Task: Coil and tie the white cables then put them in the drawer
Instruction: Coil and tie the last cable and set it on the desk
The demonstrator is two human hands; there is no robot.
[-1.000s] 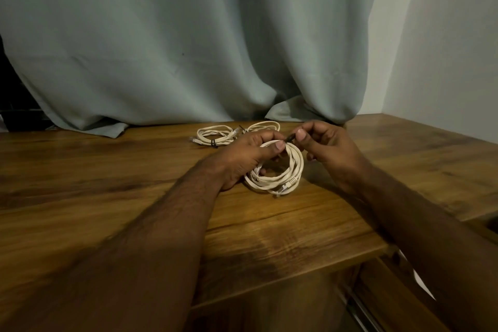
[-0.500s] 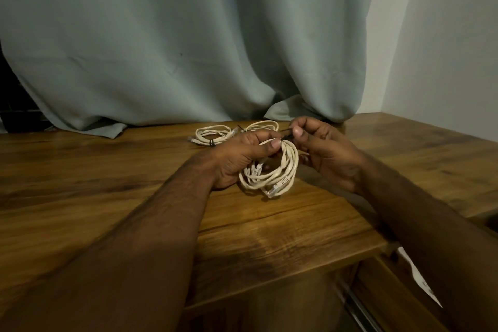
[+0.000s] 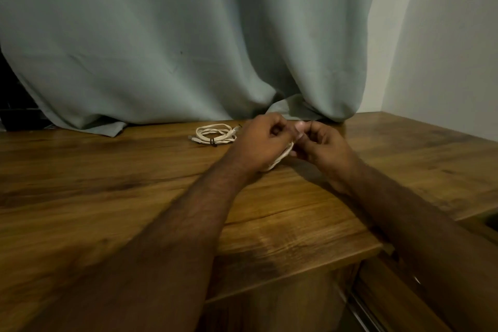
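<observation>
My left hand [image 3: 262,140] and my right hand [image 3: 322,143] meet above the wooden desk [image 3: 107,197], fingers curled together around a coiled white cable [image 3: 281,156]. Only a short stretch of that coil shows between and under the hands; the rest is hidden. What the fingertips pinch at the top of the coil I cannot make out. A second white cable coil [image 3: 214,134], bound with a dark tie, lies flat on the desk just left of my left hand.
A grey-green curtain [image 3: 188,48] hangs down onto the back of the desk. A pale wall stands at the right. Below the desk's front right edge an open drawer [image 3: 377,302] with a metal rail shows.
Both hands have closed in over the coil and raised it further from me, so it is now mostly hidden. The third coil behind the hands is no longer visible.
</observation>
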